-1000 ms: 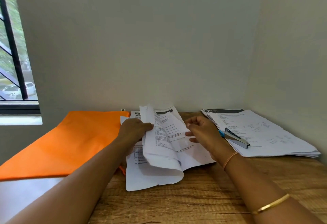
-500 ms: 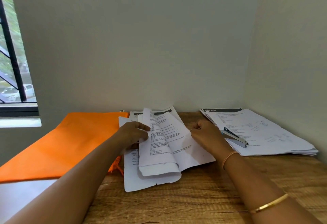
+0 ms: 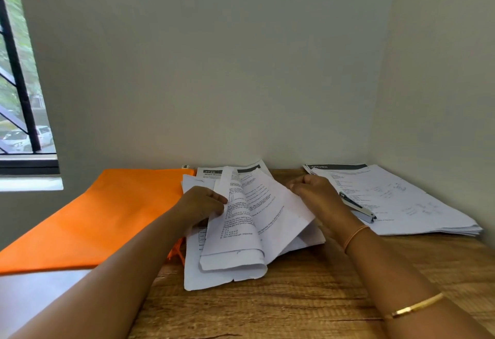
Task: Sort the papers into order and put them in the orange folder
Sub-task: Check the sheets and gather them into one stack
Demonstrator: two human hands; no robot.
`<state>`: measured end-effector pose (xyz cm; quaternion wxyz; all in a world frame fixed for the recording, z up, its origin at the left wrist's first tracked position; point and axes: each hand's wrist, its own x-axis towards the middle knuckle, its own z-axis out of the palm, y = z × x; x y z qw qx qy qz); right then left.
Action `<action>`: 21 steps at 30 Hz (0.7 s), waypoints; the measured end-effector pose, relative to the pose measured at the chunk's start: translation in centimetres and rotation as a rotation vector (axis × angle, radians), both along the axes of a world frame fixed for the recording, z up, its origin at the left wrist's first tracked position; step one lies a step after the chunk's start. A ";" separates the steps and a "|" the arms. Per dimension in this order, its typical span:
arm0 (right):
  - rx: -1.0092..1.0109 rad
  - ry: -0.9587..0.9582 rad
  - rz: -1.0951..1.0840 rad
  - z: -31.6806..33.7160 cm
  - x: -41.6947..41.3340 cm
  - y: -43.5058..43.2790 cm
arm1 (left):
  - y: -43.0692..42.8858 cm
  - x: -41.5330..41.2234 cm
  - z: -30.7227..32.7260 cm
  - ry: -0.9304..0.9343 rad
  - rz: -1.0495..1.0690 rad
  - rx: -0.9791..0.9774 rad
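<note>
pinching the papers, left hand grip closed; right hand grips their edge.

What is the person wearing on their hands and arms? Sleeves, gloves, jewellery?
No gloves, and no sleeves in view: both forearms are bare. The left hand and its arm have nothing on them. The right hand has a thin orange band at the wrist and a gold bangle further up the forearm. I can't make out any rings.
</note>
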<state>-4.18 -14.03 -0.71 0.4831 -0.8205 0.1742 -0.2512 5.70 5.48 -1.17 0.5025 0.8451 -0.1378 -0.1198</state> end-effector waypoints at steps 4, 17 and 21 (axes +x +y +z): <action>0.056 -0.100 0.251 0.5 -0.8 1.5 | 0.1 -0.1 -0.1 0.016 -0.001 -0.053; -0.270 0.153 0.584 -0.1 -1.6 3.7 | -0.6 -0.3 -0.6 0.168 0.105 -0.379; -0.167 0.035 0.570 0.1 -1.5 4.2 | -0.3 0.2 -0.6 0.154 0.124 -0.388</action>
